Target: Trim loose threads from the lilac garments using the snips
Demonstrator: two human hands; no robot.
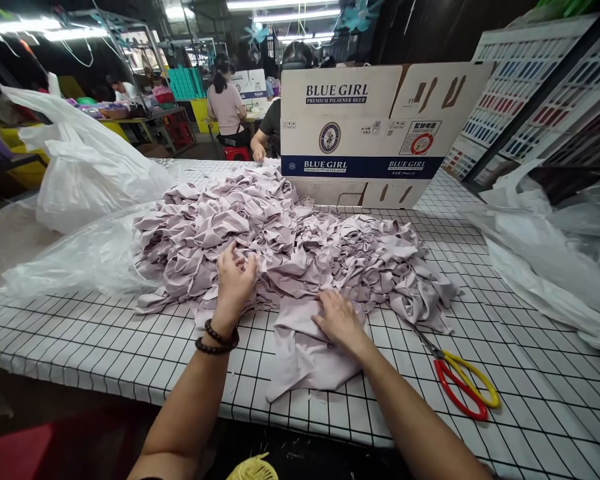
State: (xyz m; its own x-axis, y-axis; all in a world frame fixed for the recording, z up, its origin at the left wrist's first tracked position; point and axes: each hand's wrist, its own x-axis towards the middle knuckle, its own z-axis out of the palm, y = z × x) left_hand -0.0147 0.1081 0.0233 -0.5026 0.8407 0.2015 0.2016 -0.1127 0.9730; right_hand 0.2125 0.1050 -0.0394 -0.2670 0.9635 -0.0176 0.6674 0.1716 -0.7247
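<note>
A large heap of pale mauve fabric pieces point(205, 220) lies crumpled across the table. My left hand point(235, 280) hovers at the heap's near side, its fingers half curled with a gap between thumb and fingertips; nothing shows in it. One mauve cloth piece point(305, 360) is spread out in front of the heap. On its upper right part rests my right hand point(337, 320), fingers stretched out and lying on the cloth. Right of this hand are scissors point(463, 383) with one red and one yellow handle, their blade tips close to the heap's edge.
Behind the heap stands a Blue Girl beer carton point(340, 140). White plastic bags lie at the left point(85, 167) and right point(545, 247) of the grid-patterned table point(180, 353). A co-worker's hand point(259, 152) reaches the far side of the heap beside the carton.
</note>
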